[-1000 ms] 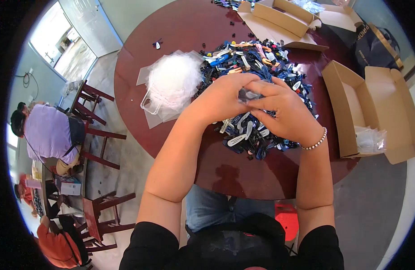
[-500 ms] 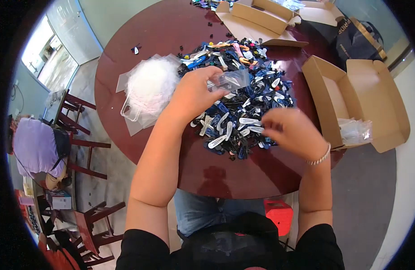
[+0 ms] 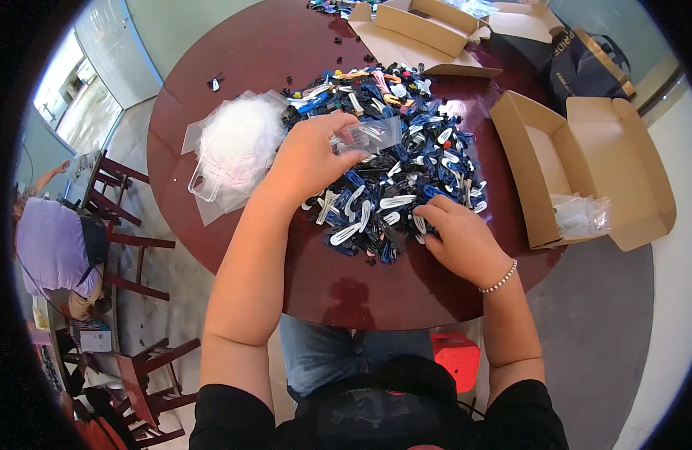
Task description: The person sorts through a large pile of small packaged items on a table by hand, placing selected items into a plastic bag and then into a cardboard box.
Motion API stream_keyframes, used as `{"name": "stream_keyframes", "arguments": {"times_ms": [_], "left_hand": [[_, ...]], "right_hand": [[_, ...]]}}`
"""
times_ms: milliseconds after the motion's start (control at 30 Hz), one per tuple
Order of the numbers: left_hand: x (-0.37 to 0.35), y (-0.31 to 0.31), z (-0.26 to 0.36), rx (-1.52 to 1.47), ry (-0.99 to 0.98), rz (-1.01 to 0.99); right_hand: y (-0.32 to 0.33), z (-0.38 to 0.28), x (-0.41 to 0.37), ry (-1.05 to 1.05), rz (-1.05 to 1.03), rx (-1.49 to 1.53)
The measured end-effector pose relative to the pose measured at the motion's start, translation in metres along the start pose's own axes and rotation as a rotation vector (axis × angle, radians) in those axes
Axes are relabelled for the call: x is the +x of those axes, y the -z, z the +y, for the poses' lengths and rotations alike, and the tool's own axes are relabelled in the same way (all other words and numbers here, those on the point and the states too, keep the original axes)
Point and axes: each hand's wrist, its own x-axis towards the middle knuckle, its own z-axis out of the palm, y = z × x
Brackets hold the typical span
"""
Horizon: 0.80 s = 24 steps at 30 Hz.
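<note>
Evidently a picking step, judging by the hands: one bag held ready, one hand down at the clips. Left hand (image 3: pixel 312 154), centre of frame: thumb and fingers closed on a clear bag (image 3: pixel 383 133), its free end pointing right over the pile of hair clips (image 3: pixel 428 161). Light shapes show through the film; cannot tell whether they lie inside or beneath. Right hand (image 3: pixel 466 236), right of centre, at the pile's lower right: thumb and index finger a little apart, a white clip (image 3: pixel 419 225) between them. Whether the clip is pinched or only touched, cannot tell.

Handling, as judged: a narrow pinch and a straight lift would suit the clip, since neighbours lie tight against it and may snag. The bag needs a steady, light hold; its film looks limp.

Edges and room: a strip of glossy tabletop (image 3: pixel 346 296) runs between the pile and the near rim, lower centre. Another gap lies toward the open carton (image 3: pixel 515 180) at right, enough for the right wrist to swing. Left side is tighter: the stack of clear bags (image 3: pixel 241 135) sits just beside the pile, under the left forearm's reach.
</note>
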Motion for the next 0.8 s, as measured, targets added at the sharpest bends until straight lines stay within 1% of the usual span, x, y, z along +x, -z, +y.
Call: {"name": "stream_keyframes", "arguments": {"times_ms": [67, 167, 233, 267, 333, 400, 467, 533, 600, 633, 667, 700, 733, 767, 800], "left_hand": [[0.000, -0.001, -0.002, 0.029, -0.019, -0.003], [0.001, 0.000, 0.000, 0.062, -0.043, -0.021], [0.000, -0.002, 0.000, 0.064, -0.050, -0.028], [0.000, -0.004, -0.003, 0.053, -0.078, -0.008], [-0.001, -0.003, -0.004, 0.045, -0.104, 0.023], [-0.001, -0.002, -0.002, 0.020, -0.126, 0.030], [-0.001, -0.003, -0.004, 0.026, -0.135, 0.043], [0.000, -0.004, -0.006, 0.046, -0.184, 0.043], [0.000, -0.005, -0.006, 0.032, -0.172, 0.046], [0.000, -0.006, -0.009, 0.051, -0.193, 0.058], [0.000, -0.007, -0.010, 0.070, -0.215, 0.071], [0.000, -0.005, -0.007, 0.081, -0.171, 0.045], [-0.001, -0.006, -0.008, 0.087, -0.171, 0.053], [-0.001, -0.008, -0.012, 0.097, -0.187, 0.086], [-0.001, -0.008, -0.011, 0.106, -0.203, 0.117]], "right_hand": [[0.001, 0.003, 0.001, 0.014, 0.012, 0.041], [-0.004, 0.006, 0.004, -0.038, -0.026, 0.049], [-0.012, 0.009, 0.008, -0.034, 0.057, 0.083], [-0.013, 0.010, 0.010, -0.028, 0.057, 0.080], [-0.012, 0.012, 0.014, -0.005, 0.097, 0.165], [-0.006, 0.013, 0.020, 0.010, 0.104, 0.184], [0.001, 0.014, 0.027, -0.009, 0.156, 0.200], [0.008, 0.015, 0.035, -0.015, 0.189, 0.223], [0.013, 0.016, 0.044, 0.008, 0.270, 0.243], [0.019, 0.011, 0.047, -0.038, 0.265, 0.267], [0.022, 0.009, 0.051, -0.026, 0.268, 0.267], [0.025, 0.007, 0.055, -0.041, 0.309, 0.356], [0.027, 0.007, 0.058, -0.056, 0.348, 0.446], [0.028, 0.009, 0.061, -0.119, 0.326, 0.568], [0.030, 0.007, 0.064, -0.110, 0.327, 0.569]]}}
